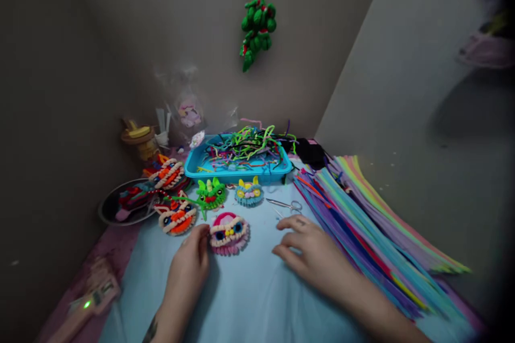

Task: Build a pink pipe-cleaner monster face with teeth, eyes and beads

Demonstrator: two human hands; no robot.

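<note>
A pink lion head made of pipe cleaners (228, 235), with cream brows, blue eyes and a yellow nose, sits on the light blue cloth in front of me. My left hand (191, 257) is at its left edge, fingers curled together and pinching that side; the fingertips are partly hidden. To the right, apart from the head, my right hand (303, 244) hovers over the cloth with thumb and fingers spread and nothing between them. Small scissors (285, 204) lie just beyond its fingers. Behind the pink head are a green dragon-like head (211, 194) and a light blue one (249, 193).
Orange heads (177, 218) stand at the left by a metal bowl (107, 211). A blue tray (237, 174) of tangled pipe cleaner scraps is at the back. Bundled pipe cleaners (374, 241) cover the right side. A glue gun (90, 303) with a green light lies front left.
</note>
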